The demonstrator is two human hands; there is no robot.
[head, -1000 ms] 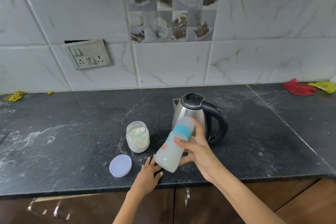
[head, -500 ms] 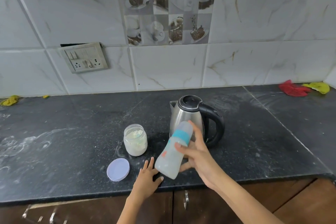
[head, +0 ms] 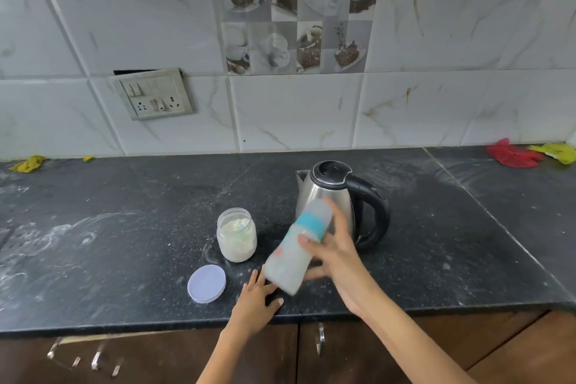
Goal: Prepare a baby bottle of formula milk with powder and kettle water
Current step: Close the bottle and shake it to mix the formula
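My right hand (head: 335, 254) grips a baby bottle (head: 296, 251) with a blue collar and clear cap. The bottle is tilted, cap up and to the right, blurred with motion, and looks milky inside. My left hand (head: 254, 298) rests flat on the black counter (head: 124, 243) just below the bottle's base, fingers spread. An open glass jar of white powder (head: 237, 235) stands left of the bottle. Its pale lilac lid (head: 206, 283) lies flat in front of it. A steel kettle (head: 335, 196) with a black handle stands behind the bottle.
White powder smears mark the counter's left part. A switch and socket plate (head: 154, 93) sits on the tiled wall. Red and yellow scraps (head: 514, 154) lie at the back right, a yellow scrap (head: 29, 163) at the back left. Cabinet doors with metal handles (head: 321, 338) run below the counter edge.
The bottle stays tilted in my right hand and shifts slightly, now blurred. My left hand remains flat on the counter. The camera view moved a little.
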